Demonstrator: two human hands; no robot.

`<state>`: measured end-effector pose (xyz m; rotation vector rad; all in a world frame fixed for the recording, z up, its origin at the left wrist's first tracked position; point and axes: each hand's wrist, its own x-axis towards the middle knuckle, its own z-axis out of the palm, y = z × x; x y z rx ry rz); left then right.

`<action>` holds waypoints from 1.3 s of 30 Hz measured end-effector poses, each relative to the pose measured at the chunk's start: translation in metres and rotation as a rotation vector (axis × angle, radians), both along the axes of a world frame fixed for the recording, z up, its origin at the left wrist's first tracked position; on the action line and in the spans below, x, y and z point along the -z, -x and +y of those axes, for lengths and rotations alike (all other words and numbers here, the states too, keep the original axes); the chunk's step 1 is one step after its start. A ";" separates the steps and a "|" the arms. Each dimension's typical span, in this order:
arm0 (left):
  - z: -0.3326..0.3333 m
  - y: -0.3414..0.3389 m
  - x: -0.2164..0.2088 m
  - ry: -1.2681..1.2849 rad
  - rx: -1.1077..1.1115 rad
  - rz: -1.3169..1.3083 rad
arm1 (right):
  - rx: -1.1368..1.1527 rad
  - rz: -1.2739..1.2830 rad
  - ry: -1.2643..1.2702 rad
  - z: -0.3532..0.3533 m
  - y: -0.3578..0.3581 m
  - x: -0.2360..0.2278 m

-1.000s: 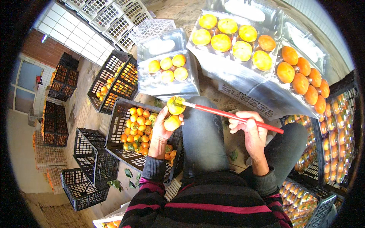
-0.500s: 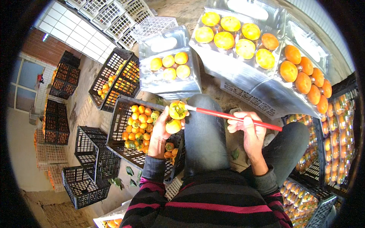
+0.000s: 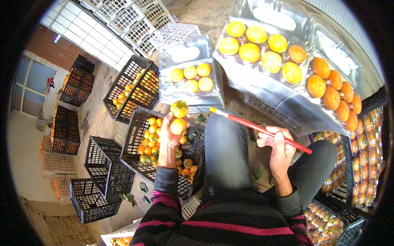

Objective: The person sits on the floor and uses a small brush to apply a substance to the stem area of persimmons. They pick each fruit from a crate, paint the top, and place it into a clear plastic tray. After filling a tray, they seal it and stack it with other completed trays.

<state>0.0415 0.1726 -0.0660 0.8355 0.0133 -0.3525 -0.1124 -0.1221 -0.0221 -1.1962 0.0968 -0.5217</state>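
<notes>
My left hand is closed around two orange persimmons, above a black plastic crate. The upper persimmon has its green leafy calyx showing; the lower persimmon sits against my fingers. Loose persimmons and green leaves lie inside that crate. Over my lap, my right hand grips a slender brush with a long red handle. Its pale yellowish tip points left toward the fruit, apart from it by a gap.
Ahead, a clear plastic tray and larger trays hold persimmons in cups. Packed trays fill crates at right. Black crates stand at left, white crates at the far left, and a leaf lies between my legs.
My left hand has moved left and slightly up with the two persimmons, away from the brush tip. The brush no longer touches the upper fruit; my right hand still holds it.
</notes>
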 end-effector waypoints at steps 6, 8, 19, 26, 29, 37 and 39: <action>0.022 -0.071 -0.005 -0.770 -0.281 -0.189 | 0.067 0.030 -0.005 -0.010 -0.003 -0.001; 0.027 -0.097 0.008 -1.216 -0.365 -0.315 | 0.068 0.025 -0.003 -0.011 -0.004 0.000; 0.016 -0.123 0.019 -1.517 -0.605 -0.537 | 0.084 0.036 -0.006 -0.015 -0.005 0.004; 0.007 -0.043 0.012 0.282 -0.280 0.276 | 0.071 0.076 -0.016 -0.015 -0.005 0.006; -0.004 -0.017 0.018 0.389 -0.130 0.158 | 0.057 0.067 -0.024 -0.014 -0.006 0.007; -0.022 0.006 0.010 0.085 0.011 0.017 | 0.023 0.060 -0.049 -0.012 -0.004 0.007; -0.032 0.012 0.003 -0.319 -0.055 -0.106 | -0.001 0.046 -0.058 -0.011 -0.003 0.008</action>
